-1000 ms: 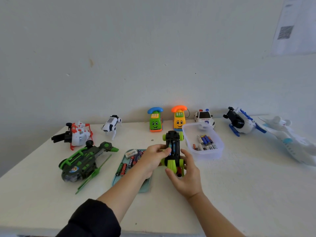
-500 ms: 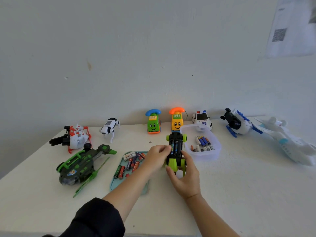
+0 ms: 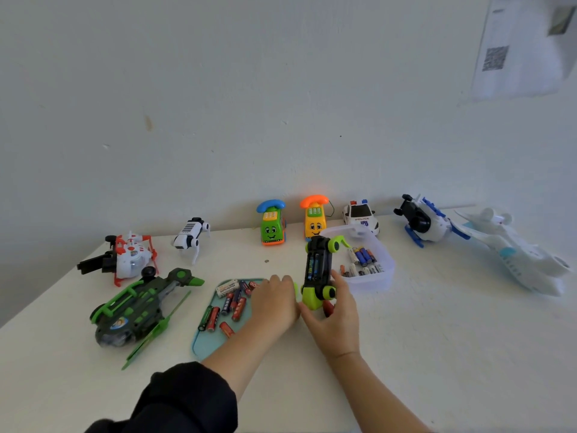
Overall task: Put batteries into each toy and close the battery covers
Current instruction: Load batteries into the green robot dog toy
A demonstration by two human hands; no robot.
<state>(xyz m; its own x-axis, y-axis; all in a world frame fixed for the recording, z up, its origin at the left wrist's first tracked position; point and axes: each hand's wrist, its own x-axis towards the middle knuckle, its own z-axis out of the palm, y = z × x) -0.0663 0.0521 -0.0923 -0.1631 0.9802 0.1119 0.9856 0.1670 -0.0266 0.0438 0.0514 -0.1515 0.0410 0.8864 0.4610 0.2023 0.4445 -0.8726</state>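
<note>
A black and lime-green toy car (image 3: 318, 270) lies belly-up at the table's middle, its battery bay open with batteries showing inside. My right hand (image 3: 335, 314) grips its near end from the right, thumb and fingers around the green bumper. My left hand (image 3: 274, 303) hovers just left of the car, over the teal tray (image 3: 209, 342), fingers loosely bent and holding nothing I can see. Loose red and dark batteries (image 3: 229, 309) lie on that tray. A clear plastic tub (image 3: 379, 276) with more batteries stands right of the car.
A green-black helicopter (image 3: 137, 310) and a red-white helicopter (image 3: 125, 257) lie at left. Along the wall stand a robot dog (image 3: 190, 234), a green phone car (image 3: 272, 223), an orange phone car (image 3: 313, 215) and a police car (image 3: 360, 215). A blue-white helicopter (image 3: 421, 221) and a white plane (image 3: 515, 254) lie at right.
My left hand has come off the car's battery bay and drawn back left over the tray. The right hand keeps its hold on the car, whose far end now tilts right.
</note>
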